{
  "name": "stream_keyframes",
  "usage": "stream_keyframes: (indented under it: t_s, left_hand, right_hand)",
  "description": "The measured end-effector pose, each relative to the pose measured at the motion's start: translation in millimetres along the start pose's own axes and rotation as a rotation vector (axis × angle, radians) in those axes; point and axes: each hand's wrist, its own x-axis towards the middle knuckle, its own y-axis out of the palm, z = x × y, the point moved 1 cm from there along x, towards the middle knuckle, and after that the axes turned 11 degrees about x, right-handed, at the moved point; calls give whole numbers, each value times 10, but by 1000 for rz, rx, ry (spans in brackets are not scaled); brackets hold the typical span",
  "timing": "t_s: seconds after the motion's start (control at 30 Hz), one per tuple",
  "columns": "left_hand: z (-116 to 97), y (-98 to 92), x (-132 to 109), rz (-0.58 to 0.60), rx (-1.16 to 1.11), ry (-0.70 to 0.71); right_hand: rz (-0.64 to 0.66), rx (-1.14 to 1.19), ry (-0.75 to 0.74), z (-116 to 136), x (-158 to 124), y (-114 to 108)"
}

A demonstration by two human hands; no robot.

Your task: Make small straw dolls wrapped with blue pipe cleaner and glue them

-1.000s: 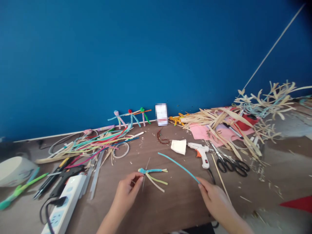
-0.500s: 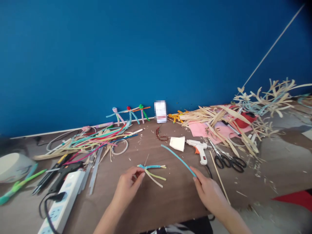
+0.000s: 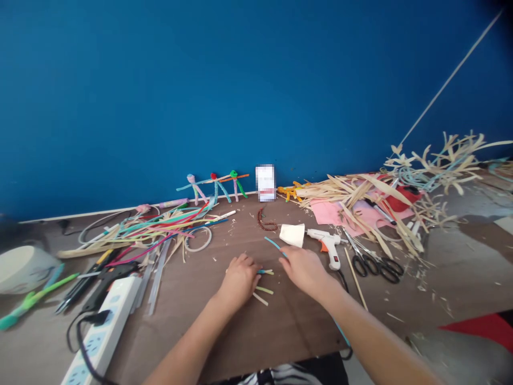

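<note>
Left hand (image 3: 239, 280), palm down and cupped, covers a pipe-cleaner figure (image 3: 264, 271) on a wooden table (image 3: 280, 331), strand ends showing at three o'clock; right hand (image 3: 304, 270), fingers curled, lies over a blue pipe cleaner (image 3: 273, 244), its grip unclear. A paper cone (image 3: 292, 235) at eleven o'clock and a glue gun (image 3: 327, 248) at two o'clock sit close enough for a careless sweep of the right hand to knock them, and any slackening of the left could let the strands slip.

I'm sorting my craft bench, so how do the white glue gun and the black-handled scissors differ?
The white plastic glue gun is chunky with an orange trigger; the black-handled metal scissors are slim with two loop handles. The gun's nozzle points left, the scissors' blades up-left. Both lie on the brown table.
</note>
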Motion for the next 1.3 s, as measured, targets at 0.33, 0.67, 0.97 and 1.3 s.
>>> stream_keyframes:
  t_s: [0.33, 0.67, 0.97, 1.3]
  left_hand:
    - [34, -110, -123, -126, -447, -143]
    - [-10, -32, -54, 46, -1286, -408]
    - [-147, -206, -95, 17, -1445, -443]
    - [-190, -308, -156, 2, -1519, -423]
  right_hand:
    - [75, -42, 36, 82, 573, 367]
    - [109, 865, -95, 18, 169, 387]
    - [52, 1241, -93, 129, -76, 315]
    - [55, 1303, -104, 199, -144, 239]
